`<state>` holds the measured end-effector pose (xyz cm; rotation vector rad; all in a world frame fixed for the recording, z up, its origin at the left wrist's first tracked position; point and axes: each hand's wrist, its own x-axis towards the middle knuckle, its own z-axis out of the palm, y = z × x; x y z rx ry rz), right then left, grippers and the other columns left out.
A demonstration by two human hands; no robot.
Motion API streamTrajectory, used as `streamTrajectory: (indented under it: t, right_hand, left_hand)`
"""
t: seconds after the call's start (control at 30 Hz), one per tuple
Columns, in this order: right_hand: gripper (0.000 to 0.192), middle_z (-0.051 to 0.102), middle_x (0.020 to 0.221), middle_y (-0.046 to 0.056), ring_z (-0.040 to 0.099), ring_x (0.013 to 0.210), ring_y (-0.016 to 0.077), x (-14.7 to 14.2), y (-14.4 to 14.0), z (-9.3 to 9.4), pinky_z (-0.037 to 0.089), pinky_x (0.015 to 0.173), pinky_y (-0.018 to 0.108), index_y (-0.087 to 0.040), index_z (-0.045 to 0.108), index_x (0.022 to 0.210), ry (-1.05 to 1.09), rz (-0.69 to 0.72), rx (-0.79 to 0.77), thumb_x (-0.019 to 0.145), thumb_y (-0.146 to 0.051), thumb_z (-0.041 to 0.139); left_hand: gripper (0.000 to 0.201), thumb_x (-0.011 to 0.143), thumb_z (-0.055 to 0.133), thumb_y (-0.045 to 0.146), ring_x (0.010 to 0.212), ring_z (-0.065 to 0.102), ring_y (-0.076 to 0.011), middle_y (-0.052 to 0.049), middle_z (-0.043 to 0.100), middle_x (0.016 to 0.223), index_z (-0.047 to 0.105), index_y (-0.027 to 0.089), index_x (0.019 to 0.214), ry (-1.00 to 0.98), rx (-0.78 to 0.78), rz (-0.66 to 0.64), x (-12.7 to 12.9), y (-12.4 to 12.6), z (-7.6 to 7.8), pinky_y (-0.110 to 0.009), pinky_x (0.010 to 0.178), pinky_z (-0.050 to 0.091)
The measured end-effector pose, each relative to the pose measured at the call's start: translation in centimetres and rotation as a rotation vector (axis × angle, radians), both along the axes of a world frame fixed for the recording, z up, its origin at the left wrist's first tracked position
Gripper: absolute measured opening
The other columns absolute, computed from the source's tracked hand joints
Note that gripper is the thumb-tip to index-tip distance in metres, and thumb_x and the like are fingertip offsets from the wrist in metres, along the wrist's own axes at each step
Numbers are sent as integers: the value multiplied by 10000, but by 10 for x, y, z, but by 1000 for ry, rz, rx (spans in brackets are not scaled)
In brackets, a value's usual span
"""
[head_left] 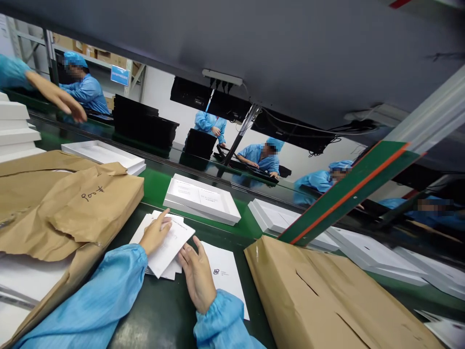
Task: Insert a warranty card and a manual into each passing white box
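My left hand [157,234] grips a white printed booklet [174,242], its fingers bent over the left part. The booklet lies tilted above a loose pile of similar white papers [141,229], which it partly hides. Close to the booklet's right edge, my right hand [198,277] has its fingers apart; the fingertips appear to touch that edge. Just right of this hand lies a white sheet [227,276] with a black logo, partly covered by the hand and sleeve.
Shallow white box trays [203,198] line the green conveyor [154,186] ahead. A torn brown paper package [72,208] stands left, another brown package [327,291] right. A green slanted post [348,194] rises at right. A co-worker's hand [60,97] reaches in at upper left.
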<state>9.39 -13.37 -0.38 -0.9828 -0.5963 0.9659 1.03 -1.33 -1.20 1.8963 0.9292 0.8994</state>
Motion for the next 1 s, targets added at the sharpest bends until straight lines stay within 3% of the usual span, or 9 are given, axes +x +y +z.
streamTrajectory:
  t: [0.13,0.27,0.33,0.47,0.57,0.67,0.77,0.9,1.0]
  right_hand:
    - [452,600,825,28,555,745,157,1,-1,2,432,660,292,-190,377,1103,30,45,-70,678,-222,528]
    - [354,597,848,29,546,744,153,12,-3,12,433,602,258,-194,459,1024,-91,-28,-56,674,-200,510]
    - [335,585,896,41,536,787,162,20,-4,19,429,609,261,-198,461,1013,-136,-47,-14,682,-217,504]
    - [296,571,922,66,529,813,176,50,-10,28,422,650,301,-187,457,984,-338,-52,-54,713,-306,462]
    - [397,582,857,74,524,814,198,80,-22,31,394,703,363,-181,403,1059,-775,-127,-276,705,-354,449]
    - [506,568,897,121,465,907,290,101,-40,31,350,703,446,-179,396,1117,-1336,-187,-734,652,-347,502]
    - [608,559,915,154,424,941,354,103,-55,29,328,665,479,-183,323,1193,-1592,-142,-1115,638,-349,511]
    - [686,546,925,177,431,920,353,94,-61,21,319,652,480,-137,204,1241,-1625,-145,-1160,643,-297,500]
    - [587,549,886,181,442,889,355,97,-59,17,328,642,463,-107,376,1117,-1517,-310,-993,569,-222,552]
  left_hand:
    - [415,747,349,244,1046,414,-135,-51,487,1111,346,204,1160,-120,127,-239,7,-19,3,-281,899,293]
    - [503,687,455,306,1114,327,-206,-66,390,1202,331,212,1166,-94,208,-22,4,-24,9,-381,925,236]
    - [557,634,515,348,1068,384,-233,-85,441,1152,347,194,1143,-88,90,-6,3,-19,8,-390,880,289]
    - [319,650,481,392,742,565,-195,-51,606,798,461,165,874,-175,-232,-316,1,-10,4,-296,628,430]
    - [257,679,438,415,638,559,-168,-22,593,716,424,178,778,-269,-251,-169,-1,-7,2,-264,552,419]
    - [246,692,411,425,673,542,-163,-14,570,739,413,186,749,-310,-184,54,-3,-4,-1,-264,586,408]
    - [243,705,388,428,699,530,-163,-7,551,736,407,191,753,-325,-161,128,-4,-2,-3,-270,615,401]
    - [241,714,378,423,709,524,-166,-9,540,749,404,192,779,-324,-144,140,-2,-3,-6,-276,626,396]
    - [240,720,369,420,732,524,-171,-19,540,789,403,192,791,-326,-131,153,-1,-5,-6,-282,642,394]
